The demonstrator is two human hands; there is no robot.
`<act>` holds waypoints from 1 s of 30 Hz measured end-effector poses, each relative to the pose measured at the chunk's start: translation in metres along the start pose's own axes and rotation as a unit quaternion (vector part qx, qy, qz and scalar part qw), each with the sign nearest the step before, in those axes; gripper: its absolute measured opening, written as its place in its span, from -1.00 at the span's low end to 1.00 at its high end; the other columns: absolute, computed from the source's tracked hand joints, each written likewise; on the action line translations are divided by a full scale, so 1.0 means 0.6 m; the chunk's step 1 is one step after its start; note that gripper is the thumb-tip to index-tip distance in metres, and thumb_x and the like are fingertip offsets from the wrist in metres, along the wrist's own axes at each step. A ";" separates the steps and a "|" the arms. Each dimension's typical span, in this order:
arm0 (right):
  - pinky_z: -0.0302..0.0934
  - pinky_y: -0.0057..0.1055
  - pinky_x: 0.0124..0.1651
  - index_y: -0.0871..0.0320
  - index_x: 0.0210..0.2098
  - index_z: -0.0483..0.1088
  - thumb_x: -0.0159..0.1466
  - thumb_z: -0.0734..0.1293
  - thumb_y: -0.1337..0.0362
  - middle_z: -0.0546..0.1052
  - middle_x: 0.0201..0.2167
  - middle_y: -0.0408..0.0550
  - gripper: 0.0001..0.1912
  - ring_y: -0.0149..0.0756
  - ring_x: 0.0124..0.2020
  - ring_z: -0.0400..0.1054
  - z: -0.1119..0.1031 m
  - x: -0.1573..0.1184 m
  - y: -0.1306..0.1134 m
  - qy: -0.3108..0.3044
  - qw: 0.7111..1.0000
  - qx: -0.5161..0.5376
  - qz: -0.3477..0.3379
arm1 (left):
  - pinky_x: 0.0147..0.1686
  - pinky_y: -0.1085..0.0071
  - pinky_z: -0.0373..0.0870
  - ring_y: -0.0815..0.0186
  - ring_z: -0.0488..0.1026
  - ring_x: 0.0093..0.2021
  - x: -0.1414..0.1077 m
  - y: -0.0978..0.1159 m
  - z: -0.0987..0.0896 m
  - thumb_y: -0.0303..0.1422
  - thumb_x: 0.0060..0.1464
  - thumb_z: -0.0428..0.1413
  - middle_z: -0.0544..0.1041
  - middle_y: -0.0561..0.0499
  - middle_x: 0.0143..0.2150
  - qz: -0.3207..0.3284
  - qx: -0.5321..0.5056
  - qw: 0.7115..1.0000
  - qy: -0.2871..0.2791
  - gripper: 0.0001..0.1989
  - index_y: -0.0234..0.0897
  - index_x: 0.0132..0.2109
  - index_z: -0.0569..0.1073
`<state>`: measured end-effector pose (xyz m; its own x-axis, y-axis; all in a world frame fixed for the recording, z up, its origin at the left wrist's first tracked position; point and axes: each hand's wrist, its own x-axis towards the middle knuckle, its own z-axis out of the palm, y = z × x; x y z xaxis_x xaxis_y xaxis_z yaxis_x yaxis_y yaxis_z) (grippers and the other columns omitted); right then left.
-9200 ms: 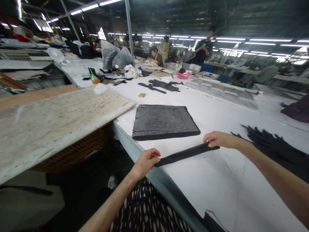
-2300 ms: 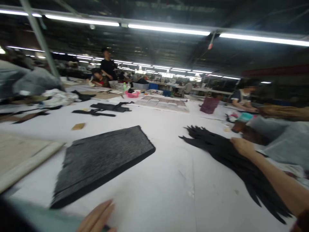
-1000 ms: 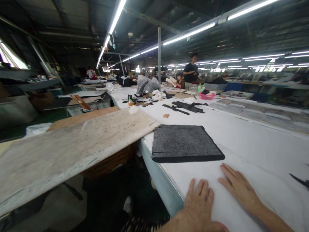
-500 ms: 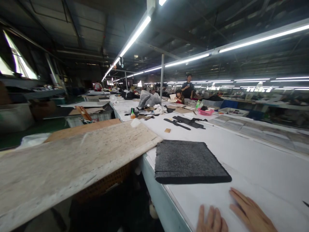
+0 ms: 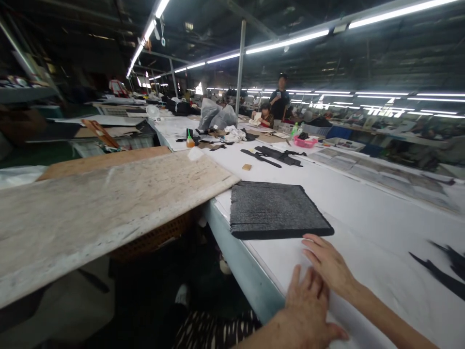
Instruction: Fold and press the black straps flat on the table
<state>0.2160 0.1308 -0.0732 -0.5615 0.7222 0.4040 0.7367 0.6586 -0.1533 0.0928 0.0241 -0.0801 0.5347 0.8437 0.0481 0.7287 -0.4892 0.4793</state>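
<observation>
A dark grey ribbed knit piece [image 5: 276, 208] with a black band along its near edge lies flat on the white-covered table [image 5: 363, 223]. My right hand [image 5: 330, 264] reaches in from the right, its fingers stretched out and the fingertips at the black band; whether they touch it I cannot tell. Just below, my left hand [image 5: 308, 305] rests on the white surface near the table edge. Its fingers are spread and it holds nothing. The two hands overlap slightly in view.
A worn board [image 5: 109, 208] juts in from the left against the table. Black cut strips [image 5: 279, 155], a small tan block [image 5: 246, 167], an orange bottle [image 5: 190, 142] and a pink basket [image 5: 305, 141] lie farther back. More black pieces [image 5: 443, 271] lie at right. Two people [image 5: 279, 104] are beyond.
My view has tilted down. Both hands have come forward and closer together, with the right fingertips now at the knit piece's near edge. The knit piece stays flat on the table.
</observation>
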 end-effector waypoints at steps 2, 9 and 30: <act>0.22 -0.24 0.05 0.13 -0.15 0.43 0.31 0.10 0.26 0.42 -0.03 -0.01 -0.70 -0.23 -0.03 0.30 0.000 0.029 -0.042 -0.016 0.999 0.030 -0.032 | 0.28 -0.02 -0.38 0.07 -0.30 0.36 0.005 0.003 0.004 0.13 0.11 -0.21 -0.02 -0.24 0.34 -0.005 0.013 1.000 -0.011 -0.15 -0.49 0.29 0.00; 0.23 -0.32 -0.05 0.13 -0.22 0.41 0.27 0.24 0.36 0.43 -0.18 -0.07 -0.86 -0.30 -0.15 0.31 0.017 0.103 -0.148 -0.089 0.985 0.055 -0.135 | 0.28 0.02 -0.20 0.08 -0.13 0.34 0.029 0.007 0.067 0.16 0.07 -0.17 0.06 -0.16 0.33 -0.030 0.031 0.999 -0.018 -0.14 -0.43 0.29 0.02; 0.19 -0.29 -0.21 0.16 -0.30 0.29 0.21 0.33 0.13 0.37 -0.27 -0.06 -0.77 -0.20 -0.21 0.28 0.065 0.140 -0.258 -0.095 0.988 -0.081 -0.089 | 0.15 0.19 0.19 0.18 0.31 0.06 -0.167 -0.058 -0.014 -0.31 0.12 0.03 0.49 -0.02 -0.10 0.082 0.063 0.965 0.241 -0.87 -0.25 -0.28 0.44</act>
<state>0.0400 0.0975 -0.0505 -0.7372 0.6346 0.2319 0.6615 0.7477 0.0570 0.0106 -0.0417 -0.0942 0.4081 0.7433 0.5301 0.7136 -0.6218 0.3226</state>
